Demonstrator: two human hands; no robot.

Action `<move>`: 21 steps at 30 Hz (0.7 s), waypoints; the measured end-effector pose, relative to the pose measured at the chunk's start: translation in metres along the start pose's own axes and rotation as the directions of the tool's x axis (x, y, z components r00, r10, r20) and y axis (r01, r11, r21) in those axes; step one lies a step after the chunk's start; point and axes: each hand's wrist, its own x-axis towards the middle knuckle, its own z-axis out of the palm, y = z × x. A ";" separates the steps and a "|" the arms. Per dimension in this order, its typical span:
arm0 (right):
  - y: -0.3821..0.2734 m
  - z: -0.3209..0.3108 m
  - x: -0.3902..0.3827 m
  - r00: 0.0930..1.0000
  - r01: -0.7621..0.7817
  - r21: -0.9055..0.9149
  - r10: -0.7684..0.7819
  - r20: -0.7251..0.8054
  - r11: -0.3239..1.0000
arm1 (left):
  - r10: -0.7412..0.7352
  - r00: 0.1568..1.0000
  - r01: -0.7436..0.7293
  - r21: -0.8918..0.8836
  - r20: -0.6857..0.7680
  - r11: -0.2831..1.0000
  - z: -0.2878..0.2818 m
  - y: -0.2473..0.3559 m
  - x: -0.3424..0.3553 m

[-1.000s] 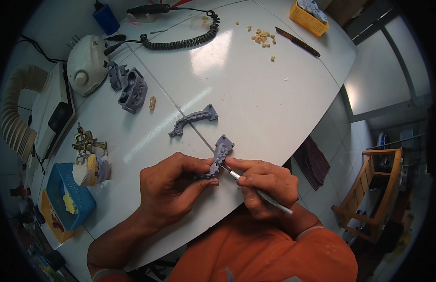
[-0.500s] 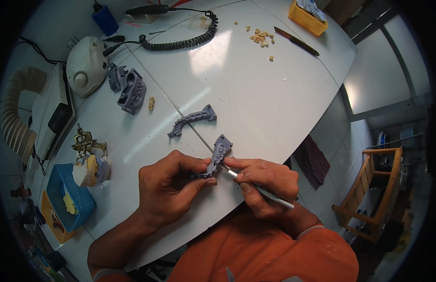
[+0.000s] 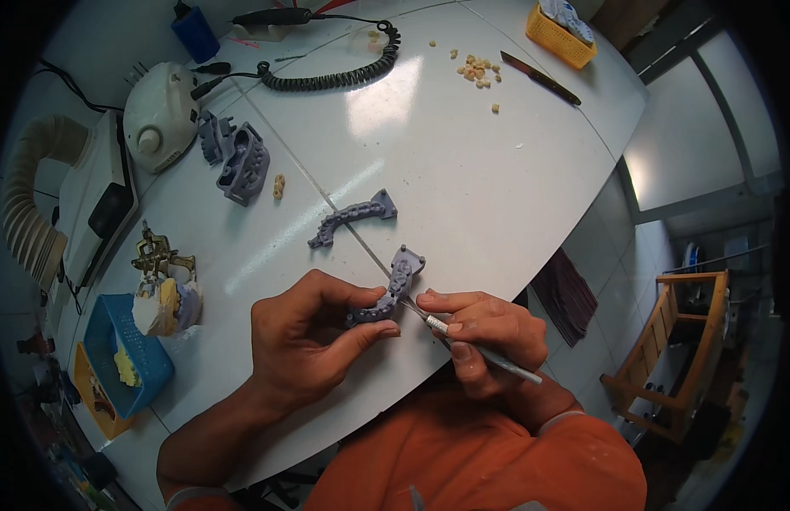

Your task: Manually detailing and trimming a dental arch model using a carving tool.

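Between the thumb and fingers of my left hand (image 3: 314, 332) is a grey-purple dental model (image 3: 393, 289), a curved row of teeth with a pegged flat end pointing away from me. My right hand (image 3: 489, 332) grips a silver craft knife (image 3: 489, 352) like a pen. Its thin tip lies at the model's right side; whether it touches cannot be made out. A second, similar dental model (image 3: 354, 217) rests on the table just beyond my hands. Farther left are larger grey-purple dental model parts (image 3: 244, 166), with a small tan tooth piece (image 3: 279, 186) beside them.
On the left stand a brass articulator with plaster casts (image 3: 167, 294), a blue basket (image 3: 148, 375), a white control box (image 3: 160, 115) and a ribbed hose (image 3: 33, 200). At the back lie a coiled cord (image 3: 327, 83), loose tooth pieces (image 3: 478, 70), a brown-handled knife (image 3: 544, 79) and a yellow basket (image 3: 558, 38).
My right hand and the craft knife have shifted slightly right and down. More of the model's curved row now shows between my left fingers, and it sits slightly farther right.
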 end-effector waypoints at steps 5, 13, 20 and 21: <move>0.002 -0.002 -0.002 1.000 0.027 0.030 -0.027 -0.002 0.999 | 0.001 1.000 -0.001 -0.051 -0.016 0.999 0.000 -0.001 -0.001; -0.010 -0.008 0.007 0.996 -0.085 0.002 0.085 0.031 0.996 | 0.036 0.999 -0.036 0.003 -0.032 0.999 0.002 -0.006 -0.003; -0.009 -0.006 0.008 0.994 -0.094 -0.003 0.094 0.062 0.996 | 0.057 0.998 -0.056 0.042 -0.021 0.998 0.003 -0.006 -0.003; -0.009 -0.006 0.009 0.994 -0.075 -0.017 0.076 0.074 0.997 | 0.075 0.997 -0.074 0.035 -0.030 0.997 0.004 -0.008 -0.003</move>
